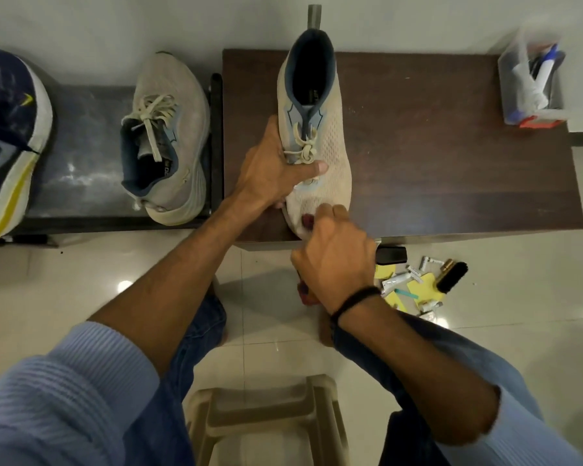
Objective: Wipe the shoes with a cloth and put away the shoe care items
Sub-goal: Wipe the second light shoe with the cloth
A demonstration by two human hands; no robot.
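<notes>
Nearest me, at 6 o'clock, is the stool (pixel 266 415) between my knees. Just beyond it my right hand (pixel 334 264) is curled tight round a dark red cloth (pixel 307 220), which touches the toe of the shoe (pixel 330 153); more of the cloth shows under my palm. On the floor (pixel 519 314) at 3 o'clock of that hand lie the care items: a brush (pixel 451 275), small tubes (pixel 398 281) and yellow cards (pixel 425 283), close together.

My left hand (pixel 270 169) clamps the shoe at its middle, thumb laid across the laces, fingers wrapped round the side at 9 o'clock. The shoe lies on the dark table (pixel 451 163), toe toward me at the near edge, heel at 12 o'clock.

At 9 o'clock of the table, on a low rack (pixel 81 163), sits a second grey shoe (pixel 169 139), and a navy shoe (pixel 7 139) lies further left. At the table's far corner, about 2 o'clock, stands a clear box (pixel 532 85) with bottles inside.
</notes>
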